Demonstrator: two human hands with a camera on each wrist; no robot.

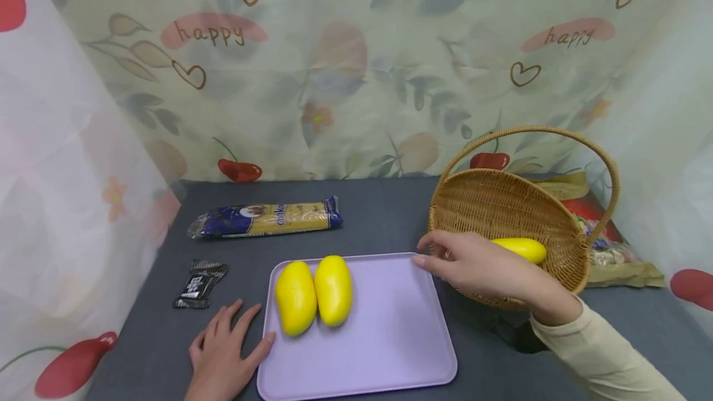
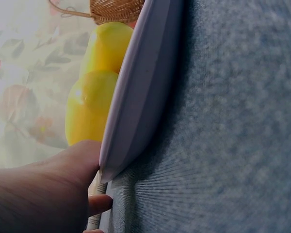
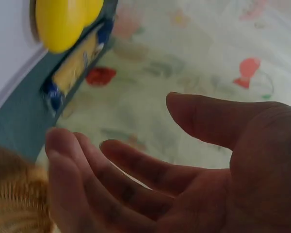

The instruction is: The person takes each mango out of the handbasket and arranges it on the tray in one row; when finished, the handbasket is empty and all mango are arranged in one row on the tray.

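Two yellow mangoes (image 1: 296, 298) lie side by side on the left part of a lilac tray (image 1: 395, 327). My left hand (image 1: 225, 351) rests on the table with fingers spread, its thumb at the tray's left edge. In the left wrist view, the thumb meets the rim of the tray (image 2: 136, 107). My right hand (image 1: 484, 265) hovers between the tray's far right corner and a wicker basket (image 1: 501, 197). Its fingers are loosely bent and hold nothing, as the right wrist view shows. A yellow fruit (image 1: 526, 249) sits in the basket, partly hidden behind this hand.
A pasta packet (image 1: 273, 218) lies behind the tray. The small black wrapped packet (image 1: 200, 283) is left of it. Behind the basket, at right, is a brown and red package (image 1: 618, 258). Patterned curtain (image 1: 356, 79) encloses the table's back and sides.
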